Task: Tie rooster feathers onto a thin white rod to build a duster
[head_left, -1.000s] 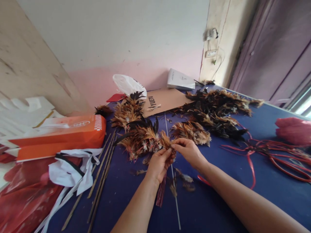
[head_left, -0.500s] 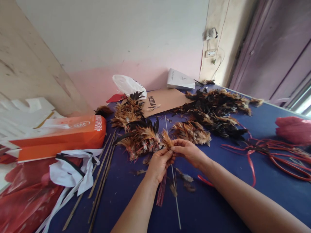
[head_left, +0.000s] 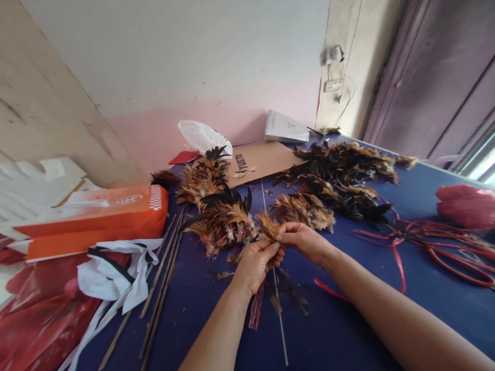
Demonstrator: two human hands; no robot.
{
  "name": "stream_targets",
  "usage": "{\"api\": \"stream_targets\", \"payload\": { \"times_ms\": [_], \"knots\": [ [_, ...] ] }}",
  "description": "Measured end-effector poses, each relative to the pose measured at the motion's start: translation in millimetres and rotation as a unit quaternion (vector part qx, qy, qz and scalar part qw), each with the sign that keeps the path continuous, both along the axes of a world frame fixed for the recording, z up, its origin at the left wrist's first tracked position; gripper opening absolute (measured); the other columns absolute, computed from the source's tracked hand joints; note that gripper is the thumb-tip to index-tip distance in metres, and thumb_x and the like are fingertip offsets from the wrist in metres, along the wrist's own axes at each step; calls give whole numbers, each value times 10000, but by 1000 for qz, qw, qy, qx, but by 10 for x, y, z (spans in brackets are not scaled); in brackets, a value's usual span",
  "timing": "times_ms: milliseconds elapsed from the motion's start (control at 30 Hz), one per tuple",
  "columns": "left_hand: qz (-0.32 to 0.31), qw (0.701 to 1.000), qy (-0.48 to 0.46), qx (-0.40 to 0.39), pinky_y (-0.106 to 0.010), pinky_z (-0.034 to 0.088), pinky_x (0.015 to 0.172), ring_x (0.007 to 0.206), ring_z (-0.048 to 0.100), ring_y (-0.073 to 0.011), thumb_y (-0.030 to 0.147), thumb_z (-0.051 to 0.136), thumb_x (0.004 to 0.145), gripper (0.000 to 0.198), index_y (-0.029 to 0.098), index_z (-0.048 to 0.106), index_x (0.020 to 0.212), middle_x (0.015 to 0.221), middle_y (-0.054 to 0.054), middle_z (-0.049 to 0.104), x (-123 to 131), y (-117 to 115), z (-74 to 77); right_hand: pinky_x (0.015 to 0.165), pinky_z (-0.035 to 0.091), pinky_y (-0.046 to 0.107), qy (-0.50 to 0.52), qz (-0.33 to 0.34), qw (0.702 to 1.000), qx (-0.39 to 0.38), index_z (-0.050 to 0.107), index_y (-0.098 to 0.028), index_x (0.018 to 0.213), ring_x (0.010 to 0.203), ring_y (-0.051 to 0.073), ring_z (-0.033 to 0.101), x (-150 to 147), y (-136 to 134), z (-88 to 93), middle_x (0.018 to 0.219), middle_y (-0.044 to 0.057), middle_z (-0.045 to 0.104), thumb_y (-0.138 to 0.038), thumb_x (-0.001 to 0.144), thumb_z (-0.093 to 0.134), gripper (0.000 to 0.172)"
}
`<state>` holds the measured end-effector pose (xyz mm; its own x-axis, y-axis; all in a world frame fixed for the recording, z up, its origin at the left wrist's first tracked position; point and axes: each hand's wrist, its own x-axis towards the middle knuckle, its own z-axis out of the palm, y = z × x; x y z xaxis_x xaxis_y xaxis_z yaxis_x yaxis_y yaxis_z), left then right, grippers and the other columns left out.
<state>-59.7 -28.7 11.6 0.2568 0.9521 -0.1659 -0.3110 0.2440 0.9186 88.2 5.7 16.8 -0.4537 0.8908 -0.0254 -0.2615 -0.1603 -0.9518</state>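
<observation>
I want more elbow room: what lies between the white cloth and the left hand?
Thin sticks and blue tabletop, with a loose feather near the left hand, in the head view.

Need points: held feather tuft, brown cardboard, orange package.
Held feather tuft (head_left: 266, 225): head view, on its upper feathers.
Brown cardboard (head_left: 267, 161): head view, flat upper face.
Orange package (head_left: 102, 222): head view, near side.

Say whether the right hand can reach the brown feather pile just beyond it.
Probably yes: nothing visible separates the right hand from the brown feather pile, though that hand pinches the feather tuft.
</observation>
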Motion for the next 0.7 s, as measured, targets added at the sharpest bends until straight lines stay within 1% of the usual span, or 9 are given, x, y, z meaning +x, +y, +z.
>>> {"api": "stream_targets", "payload": {
  "times_ms": [133, 200, 267, 333, 433, 500, 533, 600, 700],
  "knots": [
    [-2, 1000, -10, -1, -162, 415, 498, 527, 548, -74, 262, 692, 645, 161, 107, 656, 671, 611, -34, 619, -8, 6, -1, 604, 438, 260, 11, 27, 1000, 0, 553, -143, 670, 520, 83, 537, 3, -2, 7, 586, -31, 577, -278, 647, 676, 184],
    [7, 999, -50, -15, -159, 421, 497, 580, 579, -90, 248, 692, 649, 167, 111, 663, 741, 665, -43, 641, -24, 26, -2, 620, 445, 263, -12, 6, 1000, 22, 571, -146, 728, 546, 85, 542, -4, -6, 15, 628, -23, 589, -304, 665, 658, 191],
    [27, 993, -102, -48, -161, 436, 507, 625, 602, -104, 218, 690, 651, 163, 118, 658, 777, 694, -41, 654, -47, 55, -6, 655, 450, 271, -85, -34, 992, 88, 591, -153, 840, 611, 103, 564, -11, -20, 39, 700, -1, 610, -322, 667, 651, 249],
    [49, 984, -149, -82, -175, 459, 535, 622, 608, -102, 189, 680, 661, 133, 120, 650, 770, 715, -41, 664, -70, 81, -11, 707, 449, 284, -185, -73, 959, 199, 582, -171, 971, 714, 132, 582, -18, -53, 79, 818, 28, 621, -319, 658, 655, 354],
    [52, 976, -185, -103, -193, 478, 567, 654, 614, -110, 171, 646, 695, 109, 108, 646, 784, 798, -71, 677, -81, 95, -16, 783, 424, 307, -319, -106, 867, 368, 540, -204, 1097, 857, 172, 562, -39, -128, 149, 971, 55, 589, -284, 645, 663, 475],
    [42, 975, -191, -105, -192, 476, 574, 690, 617, -119, 165, 637, 704, 107, 100, 647, 789, 817, -82, 676, -67, 85, -18, 795, 407, 317, -383, -112, 810, 428, 518, -212, 1133, 881, 185, 548, -58, -170, 179, 978, 58, 583, -259, 657, 649, 496],
    [38, 975, -193, -105, -195, 476, 584, 684, 614, -116, 160, 640, 701, 103, 98, 648, 782, 805, -78, 675, -57, 77, -20, 787, 404, 316, -408, -116, 791, 441, 515, -212, 1135, 872, 185, 547, -67, -183, 185, 962, 56, 588, -245, 668, 636, 484],
    [30, 975, -195, -102, -207, 477, 613, 630, 598, -95, 155, 653, 690, 97, 102, 648, 770, 763, -60, 669, -38, 60, -26, 767, 402, 305, -434, -127, 772, 446, 520, -211, 1116, 850, 181, 552, -78, -192, 182, 946, 53, 596, -228, 685, 614, 441],
    [20, 976, -193, -94, -226, 475, 641, 593, 580, -81, 165, 660, 687, 94, 111, 645, 762, 745, -51, 663, -28, 50, -43, 752, 400, 293, -442, -146, 767, 440, 533, -207, 1082, 848, 181, 557, -74, -175, 164, 957, 55, 601, -237, 686, 612, 404]
  ]
}}
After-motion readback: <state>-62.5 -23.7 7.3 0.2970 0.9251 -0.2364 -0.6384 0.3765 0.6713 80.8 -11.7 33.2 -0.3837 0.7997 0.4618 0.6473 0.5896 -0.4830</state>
